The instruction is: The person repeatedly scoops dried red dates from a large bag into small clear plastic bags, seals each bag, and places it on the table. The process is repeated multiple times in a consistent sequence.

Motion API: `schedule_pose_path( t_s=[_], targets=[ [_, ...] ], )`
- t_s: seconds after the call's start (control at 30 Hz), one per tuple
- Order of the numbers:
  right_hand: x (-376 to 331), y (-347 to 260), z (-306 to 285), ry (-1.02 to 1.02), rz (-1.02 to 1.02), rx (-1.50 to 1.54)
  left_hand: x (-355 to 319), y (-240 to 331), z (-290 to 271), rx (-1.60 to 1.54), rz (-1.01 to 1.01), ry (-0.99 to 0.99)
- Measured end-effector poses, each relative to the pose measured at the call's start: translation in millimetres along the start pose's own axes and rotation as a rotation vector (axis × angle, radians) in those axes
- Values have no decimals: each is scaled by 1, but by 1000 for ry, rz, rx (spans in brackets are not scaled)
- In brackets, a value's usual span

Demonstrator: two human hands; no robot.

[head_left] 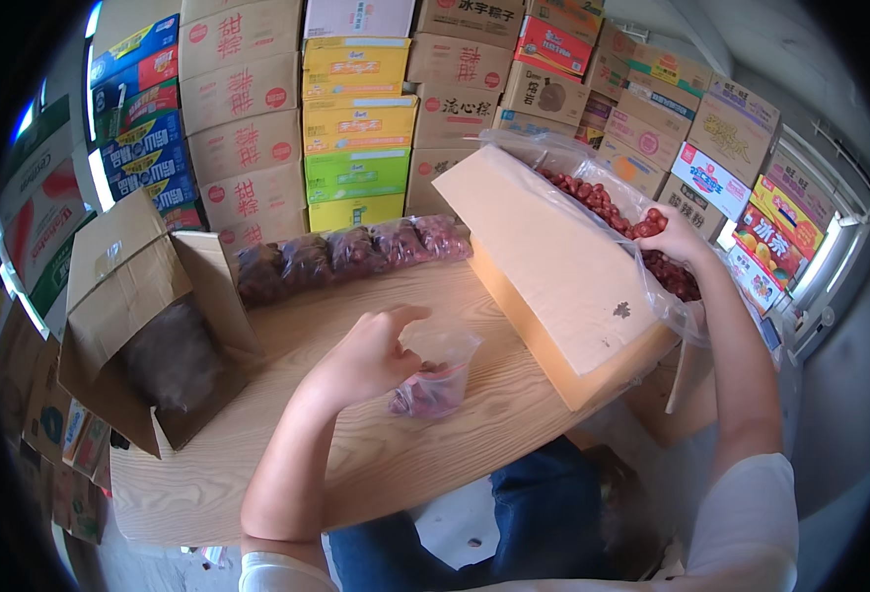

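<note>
Left hand (pixel 366 357) at left side of the small clear bag (pixel 437 395), which sits on the wood table (pixel 208 493) with some dark red fruit inside; forefinger is curved and held clear, other fingers mostly hidden, so can't tell whether they pinch the bag. Right hand (pixel 680 237) is in the big box (pixel 563 266), among the red fruit (pixel 593 202) in its clear liner (pixel 529 146). Fruit right at the fingertips, but can't tell if they're closed on any. Row of filled bags (pixel 356 257) along the far table edge, open carton (pixel 124 261) at left, stacked boxes (pixel 243 89) behind.
</note>
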State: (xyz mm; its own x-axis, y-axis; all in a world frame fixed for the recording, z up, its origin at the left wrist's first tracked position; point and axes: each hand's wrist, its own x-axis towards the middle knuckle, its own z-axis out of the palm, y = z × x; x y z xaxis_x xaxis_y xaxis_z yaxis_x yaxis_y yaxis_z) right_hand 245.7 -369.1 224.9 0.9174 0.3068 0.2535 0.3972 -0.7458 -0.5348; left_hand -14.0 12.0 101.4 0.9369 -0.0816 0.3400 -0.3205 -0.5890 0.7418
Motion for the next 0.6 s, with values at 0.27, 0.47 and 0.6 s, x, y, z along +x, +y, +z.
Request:
schedule_pose_path(
  t_s=[0.27,0.47,0.6],
  targets=[
    [-39,-139,24,-167,-416,202,-3,5,-3,-20,-68,-9],
    [-82,-195,108,-415,-515,-8,0,8,3,-57,-78,14],
    [-105,-196,165,-122,-835,-444,3,7,6,-106,-92,-12]
  ],
)
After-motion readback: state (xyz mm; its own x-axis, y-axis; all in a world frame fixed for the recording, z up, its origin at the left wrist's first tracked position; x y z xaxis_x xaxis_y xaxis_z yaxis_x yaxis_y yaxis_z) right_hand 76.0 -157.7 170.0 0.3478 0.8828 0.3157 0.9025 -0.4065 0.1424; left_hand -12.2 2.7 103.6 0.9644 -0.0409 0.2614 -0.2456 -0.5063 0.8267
